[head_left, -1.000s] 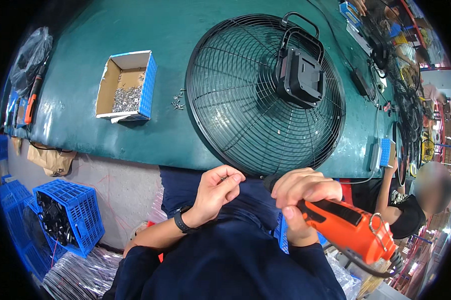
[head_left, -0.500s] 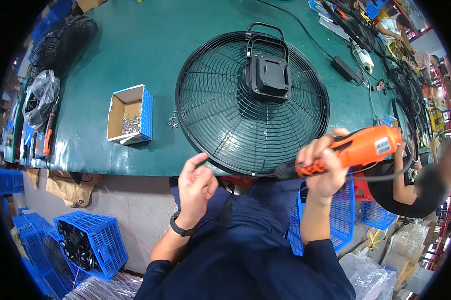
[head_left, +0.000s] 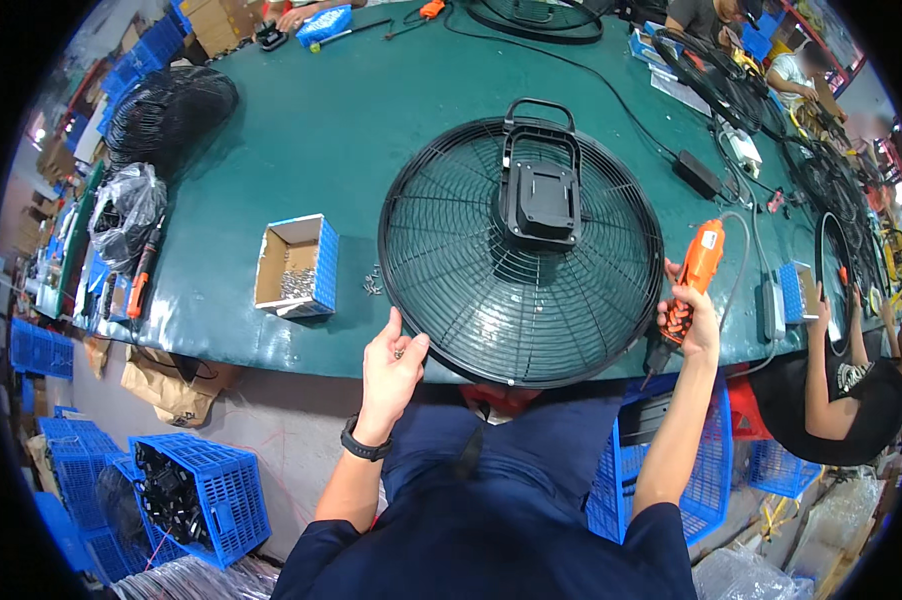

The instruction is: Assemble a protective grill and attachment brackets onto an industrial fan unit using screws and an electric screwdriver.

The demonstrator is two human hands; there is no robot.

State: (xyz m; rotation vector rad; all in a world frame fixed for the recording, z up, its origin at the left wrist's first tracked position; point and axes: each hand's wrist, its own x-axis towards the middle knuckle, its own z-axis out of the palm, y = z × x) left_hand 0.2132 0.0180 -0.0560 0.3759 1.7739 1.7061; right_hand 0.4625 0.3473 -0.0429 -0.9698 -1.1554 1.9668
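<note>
A round black fan (head_left: 461,300) with a wire grille, a square motor housing and a handle lies on the green table. My right hand (head_left: 699,322) grips an orange electric screwdriver (head_left: 704,258) beside the fan's right rim, its bit pointing down past the table edge. At the fan's lower left rim is my left hand (head_left: 391,368), index finger stretched out and the other fingers curled. Small metal screws (head_left: 399,353) show between those fingers. A few loose screws (head_left: 373,281) lie just left of the fan, near an open blue-and-white box (head_left: 326,272) of screws.
A bagged dark bundle (head_left: 128,215) and another orange-handled screwdriver (head_left: 139,285) lie at the left. Cables and a black power adapter (head_left: 698,175) run along the right. Blue crates (head_left: 236,500) stand below the table. Another person's arm (head_left: 821,390) shows at the right.
My right hand has taken the screwdriver from the fan's near rim to its right side, turning it from sideways to bit down. My left hand's thumb and fingers have shifted. The view has tilted up.
</note>
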